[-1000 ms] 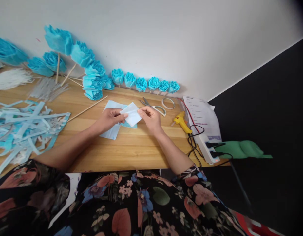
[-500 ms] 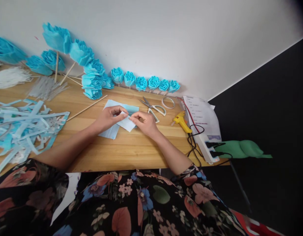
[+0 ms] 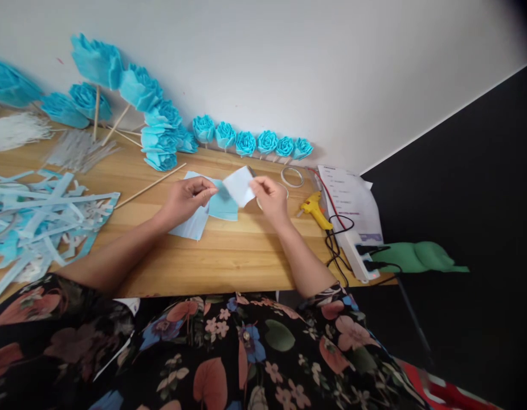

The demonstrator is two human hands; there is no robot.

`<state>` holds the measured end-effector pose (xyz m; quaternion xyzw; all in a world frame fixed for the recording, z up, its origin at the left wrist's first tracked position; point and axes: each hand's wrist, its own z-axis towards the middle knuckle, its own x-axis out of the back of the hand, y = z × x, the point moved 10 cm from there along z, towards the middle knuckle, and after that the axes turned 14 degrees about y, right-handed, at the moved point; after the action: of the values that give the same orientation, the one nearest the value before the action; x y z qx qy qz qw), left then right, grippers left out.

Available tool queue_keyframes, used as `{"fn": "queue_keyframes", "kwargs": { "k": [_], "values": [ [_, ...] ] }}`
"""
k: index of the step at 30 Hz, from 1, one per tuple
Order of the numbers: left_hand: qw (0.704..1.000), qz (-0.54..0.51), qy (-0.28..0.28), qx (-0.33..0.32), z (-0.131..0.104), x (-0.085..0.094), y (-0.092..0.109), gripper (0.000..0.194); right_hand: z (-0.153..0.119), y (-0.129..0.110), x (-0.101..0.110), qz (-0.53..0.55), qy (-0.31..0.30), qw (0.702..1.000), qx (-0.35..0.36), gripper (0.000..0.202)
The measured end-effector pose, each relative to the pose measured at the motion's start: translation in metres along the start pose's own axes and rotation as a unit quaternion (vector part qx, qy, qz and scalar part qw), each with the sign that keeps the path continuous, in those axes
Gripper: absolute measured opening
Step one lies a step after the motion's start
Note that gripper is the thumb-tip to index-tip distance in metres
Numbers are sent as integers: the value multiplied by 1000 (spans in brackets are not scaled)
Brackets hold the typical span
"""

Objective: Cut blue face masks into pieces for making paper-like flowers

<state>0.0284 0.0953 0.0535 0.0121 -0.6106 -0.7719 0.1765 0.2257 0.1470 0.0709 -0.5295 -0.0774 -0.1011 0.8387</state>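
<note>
A pale, roughly square sheet (image 3: 240, 187) hangs from my right hand (image 3: 269, 196), whose fingers pinch its right edge. Facing it, my left hand (image 3: 190, 198) has thumb and forefinger pressed together; whether something small is between them is too small to tell. Beneath and between the hands, a brighter blue sheet (image 3: 224, 205) lies on the table beside a light blue sheet (image 3: 191, 225). White-handled scissors (image 3: 260, 203) are mostly hidden behind my right hand and the pale sheet.
Blue paper flowers (image 3: 246, 144) line the wall. Blue strips (image 3: 45, 210) and thin wires (image 3: 77, 149) cover the left, near a wooden stick (image 3: 150, 186). At right are a tape roll (image 3: 292, 177), yellow glue gun (image 3: 317, 211) and power strip (image 3: 358, 259).
My right hand has moved right and up with the pale sheet, away from my left hand, which no longer touches it. More of the brighter blue sheet now shows; the scissors are more covered.
</note>
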Motion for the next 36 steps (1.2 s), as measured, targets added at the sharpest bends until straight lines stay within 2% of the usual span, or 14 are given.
{"fn": "queue_keyframes", "kwargs": {
  "k": [3, 5, 9, 12, 15, 17, 19, 21, 23, 25, 28, 33, 36],
  "values": [
    [998, 42, -2, -38, 1, 0, 1, 27, 18, 23, 23, 58, 78, 993, -63, 30],
    [990, 85, -43, -107, -4, -10, 10, 25, 23, 33, 26, 74, 91, 989, -90, 35],
    [933, 187, -150, -268, -26, -41, 21, 24, 21, 41, 15, 108, 61, 983, -134, 44],
    [909, 234, -179, -296, -32, -51, 13, 19, 15, 38, 0, 157, -13, 976, -153, 48],
    [931, 211, -147, -259, -23, -43, 8, 17, 3, 31, -15, 168, -132, 964, -162, 49],
    [967, 161, -60, -189, -6, -20, 5, 16, -9, 25, -26, 146, -225, 951, -156, 47],
    [989, 83, 69, -97, 10, 14, -4, 16, -22, 20, -36, 102, -309, 937, -129, 43],
    [984, -25, 176, -19, 19, 42, -16, 16, -28, 18, -42, 31, -332, 940, -79, 35],
    [968, -131, 208, 40, 23, 51, -28, 16, -24, 16, -42, -68, -282, 957, -4, 25],
    [952, -209, 207, 80, 25, 50, -36, 15, -20, 12, -41, -164, -218, 959, 76, 20],
    [936, -272, 192, 114, 24, 44, -41, 13, -26, 13, -52, -240, -205, 938, 142, 19],
    [929, -328, 101, 137, 20, 23, -31, 13, -30, 23, -61, -284, -219, 921, 153, 20],
    [925, -343, 25, 163, 14, 7, -24, 16, -23, 15, -50, -220, -170, 949, 146, 29]
  ]
}}
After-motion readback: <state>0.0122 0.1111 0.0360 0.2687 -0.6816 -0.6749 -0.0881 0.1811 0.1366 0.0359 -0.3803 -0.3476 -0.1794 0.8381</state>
